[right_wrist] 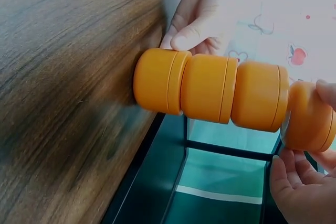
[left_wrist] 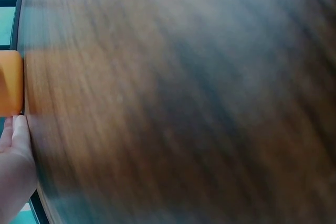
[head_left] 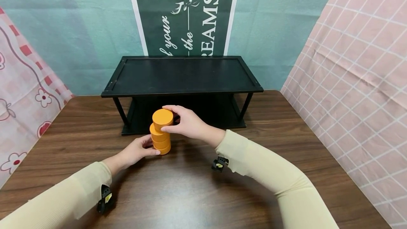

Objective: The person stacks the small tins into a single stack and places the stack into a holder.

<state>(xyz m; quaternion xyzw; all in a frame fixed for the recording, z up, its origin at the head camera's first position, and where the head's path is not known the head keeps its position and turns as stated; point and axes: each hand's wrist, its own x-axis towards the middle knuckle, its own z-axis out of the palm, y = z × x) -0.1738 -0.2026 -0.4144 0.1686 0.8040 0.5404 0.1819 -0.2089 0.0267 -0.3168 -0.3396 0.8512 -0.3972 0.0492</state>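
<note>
Three orange lidded jars (right_wrist: pixel 157 80) stand stacked upright on the table, by the front of a black rack. My right hand (head_left: pixel 192 124) grips another orange jar (head_left: pixel 163 117) between thumb and fingers at the top of this stack. In the right wrist view this held jar (right_wrist: pixel 307 116) sits slightly off line, with part of its pale underside showing. Low on the stack, my left hand (head_left: pixel 136 151) holds the lowest jar's side, thumb in front and fingers behind. The left wrist view catches only part of an orange jar (left_wrist: pixel 10 83) and a hand at its edge.
The black two-level rack (head_left: pixel 181 75) stands at the back of the brown wooden table (head_left: pixel 197 193), right behind the jars. Green cloth (head_left: pixel 86 34) hangs behind it. Pink patterned cloths (head_left: pixel 359 80) flank the table on both sides.
</note>
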